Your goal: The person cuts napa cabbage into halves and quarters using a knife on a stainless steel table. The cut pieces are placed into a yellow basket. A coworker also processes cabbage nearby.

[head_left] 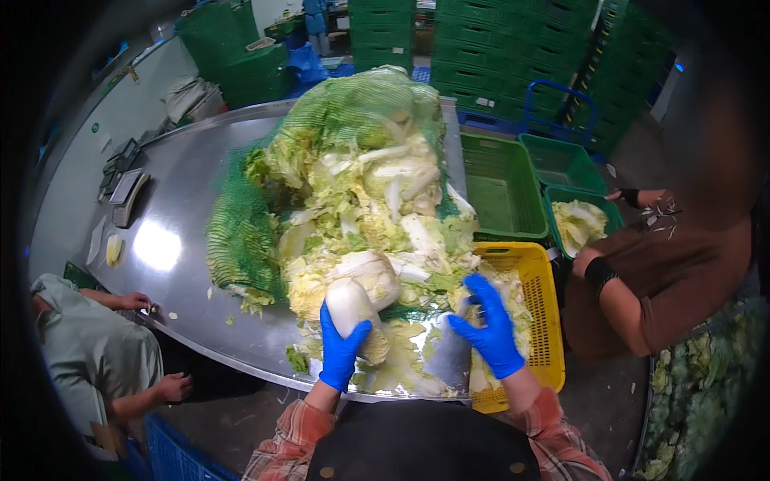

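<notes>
My left hand, in a blue glove, grips a pale napa cabbage near the steel table's front edge. A second cabbage lies just behind it, among loose yellow-green leaves. Behind these, a large heap of cabbages and leaves spills from green mesh netting. My right hand, also blue-gloved, is open with fingers spread, over the left part of a yellow crate that holds leaves.
A worker in brown stands right by green crates, one holding cabbage. Another person is at the left of the steel table, near scales. Stacked crates and a blue trolley handle are at the back.
</notes>
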`<act>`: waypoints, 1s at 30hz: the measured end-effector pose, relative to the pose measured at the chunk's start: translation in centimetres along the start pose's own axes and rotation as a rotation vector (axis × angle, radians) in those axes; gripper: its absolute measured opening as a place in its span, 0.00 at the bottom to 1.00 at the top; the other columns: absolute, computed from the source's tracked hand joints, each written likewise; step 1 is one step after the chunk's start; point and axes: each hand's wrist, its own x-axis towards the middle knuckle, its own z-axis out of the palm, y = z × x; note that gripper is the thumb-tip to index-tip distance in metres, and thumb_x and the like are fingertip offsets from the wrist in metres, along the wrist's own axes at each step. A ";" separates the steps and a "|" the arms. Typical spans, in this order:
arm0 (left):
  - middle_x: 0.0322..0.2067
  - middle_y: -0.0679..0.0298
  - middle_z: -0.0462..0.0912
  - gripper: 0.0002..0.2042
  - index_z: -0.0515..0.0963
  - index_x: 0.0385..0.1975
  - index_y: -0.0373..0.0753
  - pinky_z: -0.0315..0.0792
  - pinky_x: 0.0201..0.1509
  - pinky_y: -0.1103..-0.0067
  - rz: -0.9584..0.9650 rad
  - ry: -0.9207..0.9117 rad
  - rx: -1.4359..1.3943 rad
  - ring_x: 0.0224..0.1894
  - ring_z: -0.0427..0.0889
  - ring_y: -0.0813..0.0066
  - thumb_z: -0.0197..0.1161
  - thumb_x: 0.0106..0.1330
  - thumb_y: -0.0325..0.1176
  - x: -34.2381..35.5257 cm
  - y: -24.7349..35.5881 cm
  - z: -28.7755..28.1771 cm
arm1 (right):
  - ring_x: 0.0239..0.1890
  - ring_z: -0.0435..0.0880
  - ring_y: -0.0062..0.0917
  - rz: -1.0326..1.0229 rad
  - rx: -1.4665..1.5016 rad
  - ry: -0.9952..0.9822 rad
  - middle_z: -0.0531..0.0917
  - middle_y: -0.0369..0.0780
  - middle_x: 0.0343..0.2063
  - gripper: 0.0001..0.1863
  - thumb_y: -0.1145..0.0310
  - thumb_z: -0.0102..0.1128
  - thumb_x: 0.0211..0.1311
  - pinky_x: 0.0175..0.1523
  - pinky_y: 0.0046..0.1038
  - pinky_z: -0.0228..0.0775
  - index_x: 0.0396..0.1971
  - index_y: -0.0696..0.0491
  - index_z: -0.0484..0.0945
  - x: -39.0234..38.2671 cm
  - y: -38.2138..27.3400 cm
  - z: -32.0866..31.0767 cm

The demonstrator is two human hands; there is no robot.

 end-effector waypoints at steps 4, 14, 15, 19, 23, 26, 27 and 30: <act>0.51 0.50 0.65 0.44 0.51 0.63 0.37 0.64 0.55 0.68 0.280 -0.095 0.468 0.51 0.68 0.57 0.70 0.47 0.37 -1.3 4.0 3.9 | 0.48 0.70 0.22 0.160 0.617 -0.148 0.68 0.42 0.52 0.40 0.69 0.69 0.47 0.52 0.25 0.65 0.59 0.57 0.56 -0.5 -3.2 5.3; 0.50 0.55 0.70 0.38 0.62 0.57 0.34 0.62 0.58 0.72 -0.315 -0.651 -0.006 0.54 0.69 0.66 0.72 0.46 0.39 0.9 5.9 1.4 | 0.60 0.62 0.24 0.150 0.580 -0.319 0.62 0.42 0.61 0.41 0.72 0.66 0.49 0.61 0.26 0.56 0.62 0.57 0.53 -0.8 -3.1 3.9; 0.51 0.55 0.70 0.38 0.62 0.57 0.34 0.62 0.58 0.72 -0.276 -0.627 0.027 0.54 0.69 0.66 0.73 0.45 0.40 0.6 5.0 1.3 | 0.60 0.62 0.24 0.126 0.548 -0.342 0.61 0.41 0.61 0.41 0.72 0.65 0.48 0.61 0.26 0.56 0.63 0.56 0.53 -0.5 -3.2 3.7; 0.52 0.56 0.69 0.41 0.62 0.56 0.35 0.62 0.58 0.72 -0.112 -0.534 0.147 0.54 0.68 0.66 0.75 0.41 0.40 -0.1 3.6 1.8 | 0.60 0.64 0.24 0.080 0.503 -0.353 0.63 0.40 0.61 0.41 0.76 0.59 0.46 0.62 0.26 0.56 0.63 0.54 0.54 -0.1 -3.3 3.5; 0.52 0.57 0.69 0.42 0.62 0.56 0.36 0.61 0.59 0.71 -0.117 -0.515 0.036 0.55 0.68 0.66 0.77 0.39 0.40 -0.1 2.2 2.5 | 0.59 0.65 0.23 0.125 0.511 -0.340 0.64 0.40 0.60 0.39 0.79 0.55 0.45 0.61 0.25 0.57 0.63 0.54 0.55 0.2 -2.8 3.3; 0.52 0.57 0.69 0.43 0.62 0.57 0.37 0.61 0.59 0.71 -0.134 -0.503 -0.025 0.55 0.67 0.66 0.77 0.38 0.39 -0.3 1.4 2.7 | 0.60 0.64 0.24 0.147 0.544 -0.333 0.65 0.40 0.59 0.36 0.78 0.54 0.46 0.62 0.27 0.55 0.61 0.55 0.58 0.3 -2.9 3.2; 0.53 0.57 0.68 0.43 0.61 0.57 0.37 0.61 0.59 0.71 -0.144 -0.504 -0.051 0.56 0.67 0.66 0.76 0.39 0.39 -0.3 1.1 2.7 | 0.60 0.64 0.25 0.151 0.547 -0.331 0.66 0.40 0.58 0.35 0.78 0.54 0.46 0.63 0.28 0.54 0.60 0.56 0.60 0.3 -3.0 3.1; 0.54 0.58 0.67 0.42 0.59 0.58 0.37 0.62 0.59 0.71 -0.268 -0.473 -0.300 0.56 0.67 0.66 0.75 0.41 0.40 -0.5 1.2 3.2 | 0.58 0.66 0.25 0.121 0.566 -0.250 0.68 0.40 0.56 0.32 0.78 0.53 0.45 0.62 0.28 0.55 0.57 0.56 0.63 0.2 -2.6 3.1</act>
